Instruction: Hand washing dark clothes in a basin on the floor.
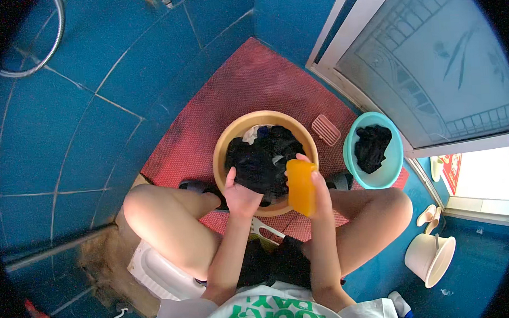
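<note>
Between my knees stands a tan round basin [223, 139] filled with dark wet clothes and a small white piece. My left hand [244, 196] is closed on a black garment [254, 166] at the basin's near side, its thumb on top and the other fingers hidden under the cloth. A big yellow-orange bar of soap [302, 188] is upright in my right hand [321, 193], which grips it from the right above the basin's near right rim. The soap stays apart from the garment.
A pink ridged soap dish [325, 130] lies right of the basin on the red mat [195, 127]. Farther right is a turquoise basin [382, 179] holding a black garment [372, 148]. A white pail [429, 259], a squat toilet [162, 272] and a sliding door [428, 63] surround me.
</note>
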Demonstrator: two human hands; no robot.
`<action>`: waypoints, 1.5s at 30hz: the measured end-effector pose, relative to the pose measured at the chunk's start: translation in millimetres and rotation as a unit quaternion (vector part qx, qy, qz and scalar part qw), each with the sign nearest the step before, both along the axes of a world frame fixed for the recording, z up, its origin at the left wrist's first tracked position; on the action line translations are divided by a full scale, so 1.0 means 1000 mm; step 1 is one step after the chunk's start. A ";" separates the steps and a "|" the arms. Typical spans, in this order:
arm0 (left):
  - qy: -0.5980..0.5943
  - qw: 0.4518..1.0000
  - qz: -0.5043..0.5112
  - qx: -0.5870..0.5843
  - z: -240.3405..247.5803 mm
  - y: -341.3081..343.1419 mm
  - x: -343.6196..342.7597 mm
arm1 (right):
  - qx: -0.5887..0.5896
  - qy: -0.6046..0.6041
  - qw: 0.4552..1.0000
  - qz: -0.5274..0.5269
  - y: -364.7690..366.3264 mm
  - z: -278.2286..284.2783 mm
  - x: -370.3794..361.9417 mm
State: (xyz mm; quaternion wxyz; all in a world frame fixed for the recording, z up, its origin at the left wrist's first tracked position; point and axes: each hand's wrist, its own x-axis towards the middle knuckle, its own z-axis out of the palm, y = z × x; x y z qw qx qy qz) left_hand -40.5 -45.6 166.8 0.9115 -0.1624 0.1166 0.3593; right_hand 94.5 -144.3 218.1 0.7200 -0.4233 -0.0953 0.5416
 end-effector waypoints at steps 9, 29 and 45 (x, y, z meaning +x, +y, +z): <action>0.131 0.981 -0.122 0.075 0.021 -0.016 0.007 | -0.080 -0.512 0.853 -0.064 0.016 -0.009 -0.022; 0.268 0.956 -0.038 0.111 -0.008 -0.020 0.011 | -0.003 -0.066 0.994 -0.089 0.020 -0.032 -0.024; 0.211 0.965 -0.103 0.119 -0.014 -0.016 0.006 | -0.025 -0.141 0.984 -0.108 0.020 -0.030 -0.019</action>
